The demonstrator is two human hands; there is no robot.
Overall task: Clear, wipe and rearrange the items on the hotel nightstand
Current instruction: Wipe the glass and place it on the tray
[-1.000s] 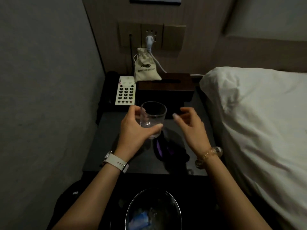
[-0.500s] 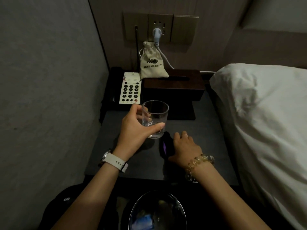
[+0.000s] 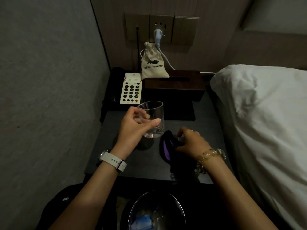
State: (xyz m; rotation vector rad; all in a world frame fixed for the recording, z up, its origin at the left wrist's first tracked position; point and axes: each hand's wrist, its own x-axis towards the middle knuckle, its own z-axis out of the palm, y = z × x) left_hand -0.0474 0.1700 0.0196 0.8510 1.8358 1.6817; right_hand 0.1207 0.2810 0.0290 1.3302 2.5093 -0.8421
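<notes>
Two hands busy: left hand (image 3: pixel 132 128) wraps the glass (image 3: pixel 152 119), held just above the nightstand (image 3: pixel 106 156); right hand (image 3: pixel 191 141) pinches the dark cloth (image 3: pixel 166 146) lying on it. Best keep glass upright, gather cloth fully before wiping.

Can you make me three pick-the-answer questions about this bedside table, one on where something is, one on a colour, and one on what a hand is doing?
1. Where does the cloth pouch sit?
A. on the bed
B. on the tissue box
C. in the bin

2. What colour is the watch strap?
A. red
B. white
C. green

3. What is the left hand doing?
A. lying flat on the nightstand
B. holding the drinking glass
C. pressing telephone buttons

Answers:
1 B, its base rests on the dark tissue box.
2 B, the strap looks white on the wrist.
3 B, thumb and fingers wrap the drinking glass.
</notes>
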